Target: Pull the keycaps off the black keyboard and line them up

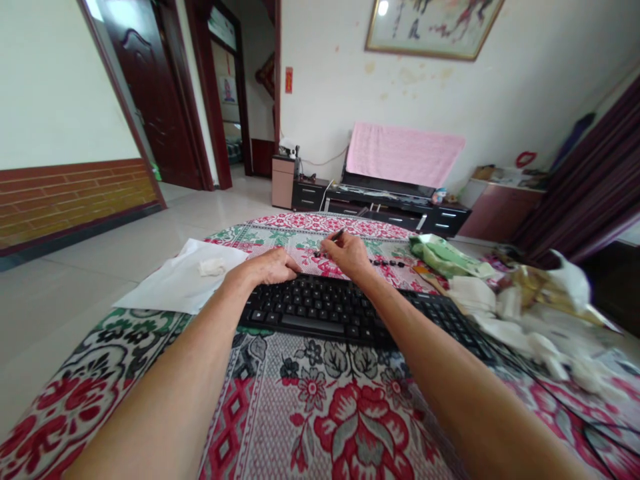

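Observation:
A black keyboard [313, 321] lies on the patterned tablecloth in front of me. My left hand [274, 267] is at its far left edge, fingers curled down against the keyboard. Just beyond the far edge, my right hand [349, 252] pinches a slim dark pen-like tool [338, 235], whose exact kind I cannot make out. Its upper end sticks up above the fingers; the lower end is hidden. Several small black keycaps [389, 263] lie in a row behind the keyboard, to the right of my right hand. My right forearm covers part of the keys.
At left lies a white sheet [173, 277] with a crumpled tissue [212, 267] on it. To the right are a green packet [447, 257], a wooden-handled brush [431, 280], crumpled tissues [475, 297] and plastic bags. A black cable [545, 387] trails along the right side.

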The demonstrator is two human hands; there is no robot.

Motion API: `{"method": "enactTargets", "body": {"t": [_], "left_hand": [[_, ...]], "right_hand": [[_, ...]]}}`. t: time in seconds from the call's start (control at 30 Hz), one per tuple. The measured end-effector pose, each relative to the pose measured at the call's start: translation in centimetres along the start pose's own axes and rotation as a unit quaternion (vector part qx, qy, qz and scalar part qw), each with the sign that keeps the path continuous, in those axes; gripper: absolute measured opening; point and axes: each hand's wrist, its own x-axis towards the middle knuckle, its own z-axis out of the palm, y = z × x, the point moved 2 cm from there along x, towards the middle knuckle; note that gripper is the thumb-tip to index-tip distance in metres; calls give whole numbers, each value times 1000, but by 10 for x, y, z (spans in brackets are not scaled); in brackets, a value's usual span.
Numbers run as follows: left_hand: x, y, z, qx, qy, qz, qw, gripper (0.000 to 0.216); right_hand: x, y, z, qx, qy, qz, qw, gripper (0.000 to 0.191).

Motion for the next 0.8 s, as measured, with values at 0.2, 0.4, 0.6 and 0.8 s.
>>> {"method": "enactTargets", "body": {"t": [0.2, 0.4, 0.6, 0.8], "left_hand": [[-1, 2, -1, -3, -1, -4, 1000, 33], [-1, 6, 0, -10, 6, -15, 1000, 35], [1, 1, 2, -25, 14, -21, 999, 36], [2, -1, 3, -15, 13, 1, 1000, 34]], "right_hand": [[28, 6, 5, -115, 63, -45, 990, 14], [33, 28, 19, -188, 49, -53, 979, 15], [33, 32, 21, -200, 38, -42, 978, 16], [31, 30, 21, -206, 30, -25, 978, 18]]}}
